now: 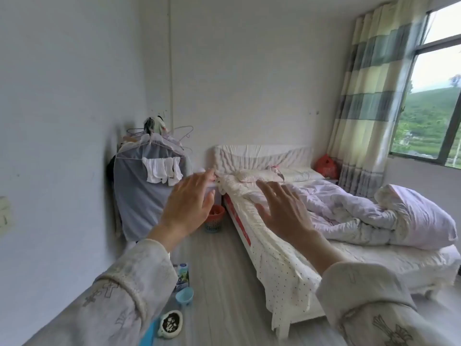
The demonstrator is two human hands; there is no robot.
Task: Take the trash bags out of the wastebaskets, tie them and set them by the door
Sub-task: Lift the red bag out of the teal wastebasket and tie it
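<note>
**A:** Where is the wastebasket [213, 221] sitting?

**B:** On the floor [219, 270], tight against the head corner of the bed [311, 248], between the bed and the clothes rack [147, 186]. It is a small blue basket with a red trash bag [216, 213] lining it, the bag's edge folding over the rim.

**A:** And the hands?

**B:** Both are hanging in the air, fingers spread and straight, gripping nothing. The left hand [190, 203] is showing partly in front of the basket in this view, but the basket is lying well beyond it, further along the bed. The right hand [284, 213] is floating over the bed's side edge, also well short of the head corner.

**A:** So the bag is not yet being lifted?

**B:** No, I am judging this as the approach. Doing it well is meaning walking up along the bed, crouching, and gathering the red rim all around before pulling, so nothing is spilling out.

**A:** Anything to mind on the way?

**B:** Small things are lying on the floor nearer the foot of the bed: a carton [182, 274], a blue funnel-like cup [184, 295] and a round dish [171, 323]. Stepping past them is looking wise.
</note>
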